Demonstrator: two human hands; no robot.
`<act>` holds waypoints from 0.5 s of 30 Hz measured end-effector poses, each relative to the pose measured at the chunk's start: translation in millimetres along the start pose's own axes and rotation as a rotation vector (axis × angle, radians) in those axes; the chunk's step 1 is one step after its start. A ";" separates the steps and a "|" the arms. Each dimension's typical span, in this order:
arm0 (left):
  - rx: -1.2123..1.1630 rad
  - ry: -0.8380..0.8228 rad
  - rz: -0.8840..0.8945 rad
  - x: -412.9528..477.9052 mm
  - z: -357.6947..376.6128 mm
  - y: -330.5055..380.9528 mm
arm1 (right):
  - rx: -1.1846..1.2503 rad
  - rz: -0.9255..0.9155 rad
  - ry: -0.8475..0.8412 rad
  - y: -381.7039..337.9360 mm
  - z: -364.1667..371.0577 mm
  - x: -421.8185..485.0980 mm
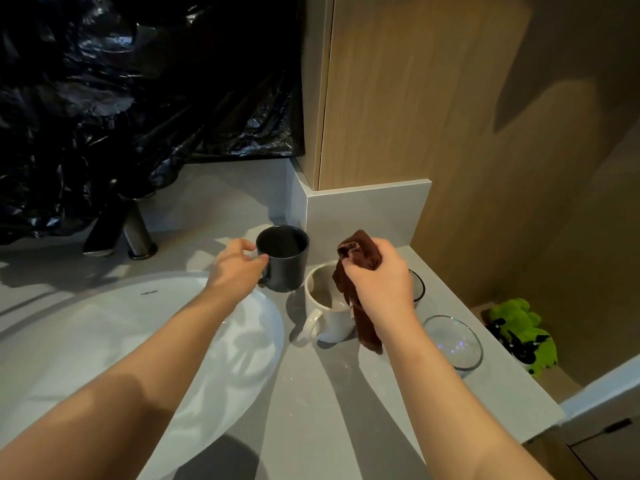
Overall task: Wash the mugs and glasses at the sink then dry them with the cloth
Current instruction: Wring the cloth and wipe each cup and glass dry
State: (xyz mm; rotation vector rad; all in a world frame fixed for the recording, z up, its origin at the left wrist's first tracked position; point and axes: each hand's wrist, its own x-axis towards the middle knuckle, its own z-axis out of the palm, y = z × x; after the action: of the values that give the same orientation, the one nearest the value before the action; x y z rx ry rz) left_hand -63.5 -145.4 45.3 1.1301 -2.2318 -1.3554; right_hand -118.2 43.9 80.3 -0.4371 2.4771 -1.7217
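Head view | left hand grips dark mug by its handle | right hand clutches cloth | best: steady mug, push cloth inside, twist.

- At left, the sink in the desk, tap behind.
- Right of it, the rear mug; just before that, the front mug (both on the desk).
- Right of the front mug, a glass.

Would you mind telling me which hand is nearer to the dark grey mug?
Left. The left hand holds the dark grey mug at its handle side; the right hand, gripping the brown cloth, is apart, over the white mug.
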 end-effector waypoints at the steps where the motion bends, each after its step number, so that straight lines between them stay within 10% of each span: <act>1: 0.001 -0.038 -0.036 4.6 2.0 0.5 | -0.008 0.002 -0.010 -0.6 3.1 2.8; 15: -0.483 -0.310 -0.164 6.9 1.2 -14.2 | -0.062 0.007 -0.046 2.2 21.1 11.3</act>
State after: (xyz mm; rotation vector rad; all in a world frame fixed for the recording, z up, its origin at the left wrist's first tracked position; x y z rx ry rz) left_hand -62.1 -153.3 31.6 0.9910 -1.8567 -2.1168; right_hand -124.4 22.4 71.6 -0.4674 2.5019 -1.6166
